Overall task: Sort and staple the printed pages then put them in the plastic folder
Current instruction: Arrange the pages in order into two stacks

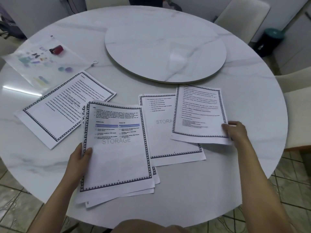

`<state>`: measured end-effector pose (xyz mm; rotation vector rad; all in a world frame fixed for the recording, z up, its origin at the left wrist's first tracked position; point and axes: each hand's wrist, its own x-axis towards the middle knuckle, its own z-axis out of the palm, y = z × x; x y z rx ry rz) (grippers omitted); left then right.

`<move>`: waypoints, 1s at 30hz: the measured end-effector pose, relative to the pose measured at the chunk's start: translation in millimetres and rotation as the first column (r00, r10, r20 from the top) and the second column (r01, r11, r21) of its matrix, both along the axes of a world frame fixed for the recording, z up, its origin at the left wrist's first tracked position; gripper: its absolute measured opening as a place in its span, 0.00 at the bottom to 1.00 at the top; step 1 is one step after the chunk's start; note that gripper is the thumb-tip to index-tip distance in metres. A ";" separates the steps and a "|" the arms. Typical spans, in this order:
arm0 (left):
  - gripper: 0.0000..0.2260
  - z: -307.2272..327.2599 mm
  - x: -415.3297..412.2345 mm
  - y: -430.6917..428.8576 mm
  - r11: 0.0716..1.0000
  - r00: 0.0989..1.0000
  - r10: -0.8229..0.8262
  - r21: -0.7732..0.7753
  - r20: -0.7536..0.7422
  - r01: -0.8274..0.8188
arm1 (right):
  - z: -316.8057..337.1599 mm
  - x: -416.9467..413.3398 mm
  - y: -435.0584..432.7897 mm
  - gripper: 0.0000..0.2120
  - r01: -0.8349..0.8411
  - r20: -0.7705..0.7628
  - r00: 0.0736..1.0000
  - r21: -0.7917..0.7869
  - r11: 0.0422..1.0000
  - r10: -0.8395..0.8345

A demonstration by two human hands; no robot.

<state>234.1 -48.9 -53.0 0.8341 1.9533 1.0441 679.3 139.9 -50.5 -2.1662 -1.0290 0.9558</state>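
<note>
Marble-white round table [235, 98] with a matching turntable disc [165, 52] stands on a tiled floor [13, 199], pale chairs [242, 15] around it. At six o'clock the left hand [80, 158] grips a loose stack of bordered printed pages [117, 157], long axis toward twelve. At three o'clock the right hand [235, 133] pinches a single bordered sheet [200, 115]. A translucent plastic folder [42, 64] lies at ten o'clock.

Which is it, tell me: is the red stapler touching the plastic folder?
Touching. The head view shows the red stapler resting on top of the plastic folder at the table's far left.
</note>
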 end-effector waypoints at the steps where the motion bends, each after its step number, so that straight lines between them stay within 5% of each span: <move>1: 0.07 0.1 0.1 -0.2 1.000 1.000 0.001 0.000 0.006 -0.001 | 1.5 -2.0 -0.4 0.14 -0.012 -0.041 0.999 0.008 1.000 0.012; 14: 0.09 -4.0 -5.5 -7.2 0.999 0.998 -0.043 -0.009 0.039 0.044 | -7.9 -53.0 -7.0 0.05 0.089 -0.377 0.921 -0.032 0.996 -0.094; 21: 0.08 -3.8 -9.2 -10.9 0.996 0.995 -0.090 0.010 0.047 0.089 | -12.2 -85.3 -14.0 0.11 -0.014 -0.039 0.999 0.123 0.992 0.019; 30: 0.09 -5.8 -11.5 -14.7 0.995 0.992 -0.095 -0.006 0.083 0.095 | 6.0 -150.6 -79.6 0.09 -0.150 -0.164 0.963 0.331 0.932 0.214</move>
